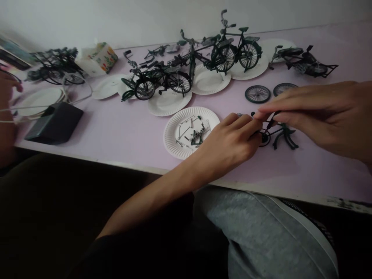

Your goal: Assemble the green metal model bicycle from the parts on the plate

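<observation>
My left hand (240,135) is closed on the front part of a dark green model bicycle frame (283,135) that lies at the table's near right. Its fingers hide much of that frame. From the right, my right hand (322,116) pinches a thin, dark small screwdriver (272,121), its tip pointing down at the frame beside my left fingertips. The exact contact point is too small to make out. Just beyond my hands lie a loose spoked wheel (257,94) and a second wheel (285,88), partly covered by my right hand.
A paper plate (170,135) with small metal and green parts sits left of my left hand. Several model bicycles (174,81) stand on plates behind. A partly built bicycle (308,64) lies back right. Leftward are a dark box (55,123), white cable and another person's arm (6,116).
</observation>
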`<state>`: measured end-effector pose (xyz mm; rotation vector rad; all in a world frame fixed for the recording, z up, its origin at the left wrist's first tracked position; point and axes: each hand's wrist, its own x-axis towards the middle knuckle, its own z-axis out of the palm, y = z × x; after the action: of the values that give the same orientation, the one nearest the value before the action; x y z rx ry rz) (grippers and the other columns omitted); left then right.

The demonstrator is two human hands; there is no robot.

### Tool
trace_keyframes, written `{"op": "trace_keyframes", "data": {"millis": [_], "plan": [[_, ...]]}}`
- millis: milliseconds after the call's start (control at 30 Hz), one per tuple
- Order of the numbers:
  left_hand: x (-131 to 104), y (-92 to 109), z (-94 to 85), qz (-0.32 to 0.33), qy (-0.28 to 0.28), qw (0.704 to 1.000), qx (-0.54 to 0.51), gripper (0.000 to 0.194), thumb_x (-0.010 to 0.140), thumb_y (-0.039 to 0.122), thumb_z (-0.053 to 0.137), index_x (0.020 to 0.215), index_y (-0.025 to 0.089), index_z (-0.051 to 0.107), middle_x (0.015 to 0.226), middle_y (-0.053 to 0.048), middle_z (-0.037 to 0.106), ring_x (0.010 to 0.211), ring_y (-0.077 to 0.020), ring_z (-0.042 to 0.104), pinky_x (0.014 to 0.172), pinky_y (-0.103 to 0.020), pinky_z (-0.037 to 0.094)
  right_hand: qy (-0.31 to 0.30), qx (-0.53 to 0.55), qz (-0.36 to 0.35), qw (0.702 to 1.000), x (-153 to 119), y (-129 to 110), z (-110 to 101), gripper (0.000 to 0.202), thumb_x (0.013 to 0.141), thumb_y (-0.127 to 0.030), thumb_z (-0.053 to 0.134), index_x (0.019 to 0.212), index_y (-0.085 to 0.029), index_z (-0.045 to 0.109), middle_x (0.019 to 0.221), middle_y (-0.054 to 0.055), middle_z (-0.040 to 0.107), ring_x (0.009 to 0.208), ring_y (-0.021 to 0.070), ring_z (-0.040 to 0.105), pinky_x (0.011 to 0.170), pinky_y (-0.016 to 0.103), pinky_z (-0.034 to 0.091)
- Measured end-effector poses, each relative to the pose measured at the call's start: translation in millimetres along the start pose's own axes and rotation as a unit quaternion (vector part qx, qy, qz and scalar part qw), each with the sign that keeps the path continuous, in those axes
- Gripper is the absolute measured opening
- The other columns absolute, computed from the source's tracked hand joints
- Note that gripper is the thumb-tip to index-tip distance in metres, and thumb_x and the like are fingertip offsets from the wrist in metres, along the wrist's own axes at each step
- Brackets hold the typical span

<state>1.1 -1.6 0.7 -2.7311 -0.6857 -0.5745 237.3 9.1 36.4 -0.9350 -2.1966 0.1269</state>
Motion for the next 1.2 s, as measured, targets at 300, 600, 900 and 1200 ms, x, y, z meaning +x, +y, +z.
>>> {"op": "trace_keyframes", "data": {"millis": [300, 600, 900, 1200], "plan": [[2.0, 1.2, -1.9, 0.001, -0.001, 1.0, 0.01, 0.029, 0.111, 0.009, 0.046, 0.102, 0.013, 0.073, 0.114, -0.012, 0.076, 0.105, -0.0232, 0.069, 0.089, -0.037, 0.051, 0.034, -0.039, 0.076, 0.996, 0.7, -17.3, 4.9, 0.016, 0.085, -0.042, 0.09, 0.082, -0.032, 0.078, 0.08, -0.004, 0.08, 0.07, 0.0177, 0.075, 0.066, 0.034, 0.061], [0.3, 0.3, -0.3, 0.001, 0.009, 1.0, 0.006, 0.025, 0.112, 0.011, 0.047, 0.11, 0.012, 0.073, 0.127, -0.014, 0.076, 0.11, -0.0228, 0.071, 0.091, -0.037, 0.052, -0.022, -0.01, -0.035, 0.999, -1.6, 0.0, 2.1, 0.028, 0.102, -0.026, 0.072, 0.121, -0.043, 0.082, 0.121, -0.008, 0.083, 0.11, 0.021, 0.079, 0.1, 0.037, 0.062], [2.3, -0.1, -2.3, -0.002, -0.006, 1.0, 0.006, 0.026, 0.111, 0.01, 0.047, 0.103, 0.014, 0.072, 0.114, -0.012, 0.076, 0.102, -0.0211, 0.069, 0.087, -0.037, 0.05, 0.005, -0.058, 0.041, 0.997, 1.1, -10.9, -0.7, 0.007, 0.091, -0.037, 0.085, 0.087, -0.035, 0.08, 0.079, -0.008, 0.079, 0.06, 0.0157, 0.067, 0.056, 0.035, 0.05], [1.4, -4.8, 4.2, -0.013, 0.023, 0.999, -0.022, 0.024, 0.112, 0.013, 0.048, 0.108, 0.013, 0.071, 0.115, -0.011, 0.077, 0.106, -0.0216, 0.07, 0.092, -0.035, 0.051, 0.001, -0.034, 0.019, 0.999, -1.8, -12.7, 5.5, 0.011, 0.089, -0.031, 0.086, 0.085, -0.035, 0.077, 0.085, -0.005, 0.082, 0.073, 0.0204, 0.075, 0.068, 0.035, 0.058]]}}
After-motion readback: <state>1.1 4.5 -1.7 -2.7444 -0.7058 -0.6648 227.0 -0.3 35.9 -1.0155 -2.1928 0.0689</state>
